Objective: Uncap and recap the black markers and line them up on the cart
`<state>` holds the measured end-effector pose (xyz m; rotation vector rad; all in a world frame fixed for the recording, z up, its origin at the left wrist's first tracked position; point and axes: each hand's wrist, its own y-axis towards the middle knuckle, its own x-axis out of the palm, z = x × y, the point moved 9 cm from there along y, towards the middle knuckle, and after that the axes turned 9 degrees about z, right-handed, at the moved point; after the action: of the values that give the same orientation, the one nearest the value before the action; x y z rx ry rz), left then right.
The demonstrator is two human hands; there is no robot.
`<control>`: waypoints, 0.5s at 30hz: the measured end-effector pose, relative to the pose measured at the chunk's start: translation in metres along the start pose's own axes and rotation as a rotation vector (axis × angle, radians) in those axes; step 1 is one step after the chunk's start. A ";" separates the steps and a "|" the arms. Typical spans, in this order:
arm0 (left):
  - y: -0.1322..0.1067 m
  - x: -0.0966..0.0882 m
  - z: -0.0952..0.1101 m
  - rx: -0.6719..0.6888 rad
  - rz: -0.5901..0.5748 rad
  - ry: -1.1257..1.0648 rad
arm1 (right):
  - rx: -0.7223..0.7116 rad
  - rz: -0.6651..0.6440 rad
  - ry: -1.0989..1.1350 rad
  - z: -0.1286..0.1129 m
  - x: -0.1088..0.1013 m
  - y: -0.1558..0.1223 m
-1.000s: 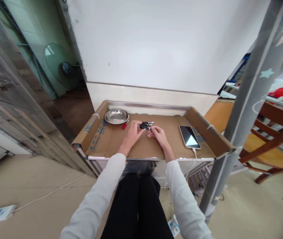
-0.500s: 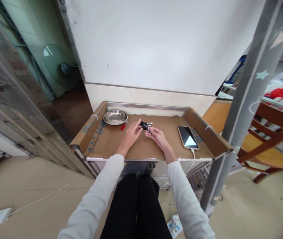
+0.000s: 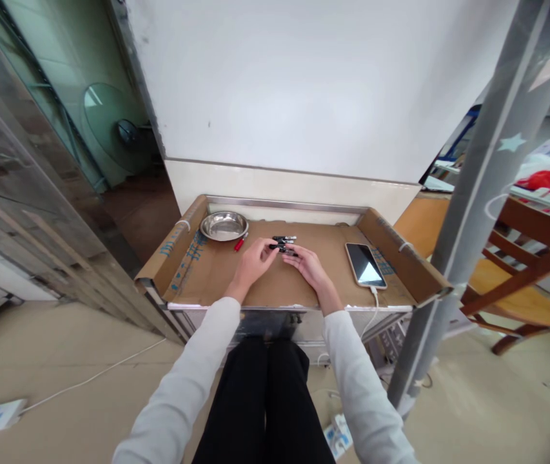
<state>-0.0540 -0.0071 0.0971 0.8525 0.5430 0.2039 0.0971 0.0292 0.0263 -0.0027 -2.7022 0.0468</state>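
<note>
My left hand (image 3: pixel 255 260) is closed in a pinch on one end of a slim black pen-like stick (image 3: pixel 280 248). At its other end are the fingertips of my right hand (image 3: pixel 307 264), also closed on the stick. Just beyond my fingers lie several similar black sticks with silvery ends (image 3: pixel 285 238), close together on the cardboard. They are too small to make out fully. A short red stick with a pale end (image 3: pixel 240 243) rests left of my left hand, by a shallow round metal bowl (image 3: pixel 224 238).
Cardboard (image 3: pixel 216 280) lines the tabletop, with raised sides left and right. A phone (image 3: pixel 366 265) with a white charging cable lies at the right. Behind stands a white board (image 3: pixel 284 90). A grey post (image 3: pixel 468 193) and wooden chair (image 3: pixel 521 258) are on the right.
The stick between my hands has turned from slanted to nearly level and sits lower, in front of the others. My left fingers have drawn together around its end.
</note>
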 end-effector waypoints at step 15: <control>0.004 -0.020 -0.013 -0.131 0.173 0.053 | -0.057 0.050 -0.038 0.000 -0.006 0.005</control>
<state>-0.0779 -0.0036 0.1005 0.7683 0.4996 0.4168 0.1024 0.0338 0.0232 -0.0878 -2.7406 -0.0156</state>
